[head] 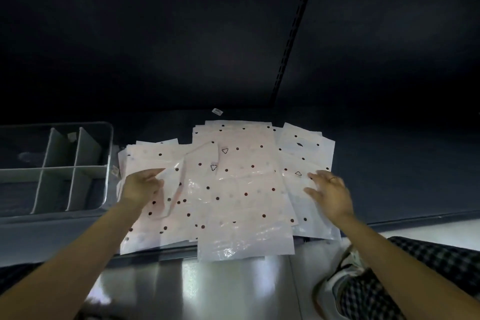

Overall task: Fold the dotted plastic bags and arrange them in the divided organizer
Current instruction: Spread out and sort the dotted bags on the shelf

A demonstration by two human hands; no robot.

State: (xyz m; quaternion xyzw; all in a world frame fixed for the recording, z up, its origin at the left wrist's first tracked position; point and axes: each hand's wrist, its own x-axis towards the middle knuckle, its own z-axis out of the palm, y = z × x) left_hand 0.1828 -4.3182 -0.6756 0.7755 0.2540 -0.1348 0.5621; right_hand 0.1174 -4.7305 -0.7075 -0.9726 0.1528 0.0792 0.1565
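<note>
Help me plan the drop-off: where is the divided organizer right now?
In the head view the divided organizer sits at the left on the dark surface, beside the left edge of the dotted plastic bags, just beyond the left hand.

Head-worn view, forward and down, close

Only triangle marks on the bags (233, 184); nothing legible.

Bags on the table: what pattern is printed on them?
Dark dots on pale pink bags, seen in the head view.
</note>
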